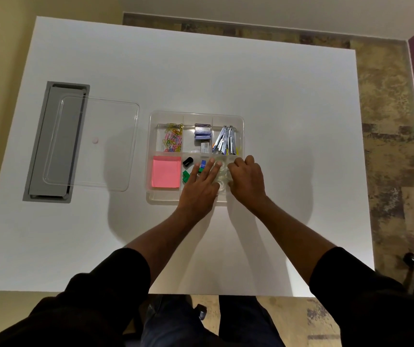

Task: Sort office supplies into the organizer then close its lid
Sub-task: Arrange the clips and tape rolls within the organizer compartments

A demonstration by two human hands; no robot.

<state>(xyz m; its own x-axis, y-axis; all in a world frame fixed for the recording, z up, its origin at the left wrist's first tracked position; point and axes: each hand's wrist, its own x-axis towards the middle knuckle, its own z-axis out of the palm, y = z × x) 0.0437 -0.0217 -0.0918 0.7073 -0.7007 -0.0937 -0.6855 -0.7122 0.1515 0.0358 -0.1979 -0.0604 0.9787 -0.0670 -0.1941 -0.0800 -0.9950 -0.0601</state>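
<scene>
A clear plastic organizer (pixel 153 136) with several compartments stands mid-table. It holds coloured paper clips (pixel 173 141), staple boxes (pixel 202 132), metal staplers (pixel 226 141), pink sticky notes (pixel 166 172) and binder clips (pixel 188 162). Both hands are over its near right compartment, where clear tape rolls (pixel 222 171) lie. My left hand (pixel 201 186) rests flat with fingers spread on the rolls. My right hand (pixel 247 177) curls its fingers around them from the right. The clear lid (pixel 116 136) lies flat on the table to the left of the organizer.
A grey cable hatch (pixel 51 136) is set into the white table (pixel 288 121) at the left, partly under the lid. A chair base (pixel 413 261) shows on the floor at the right. My black sleeves fill the bottom of the view.
</scene>
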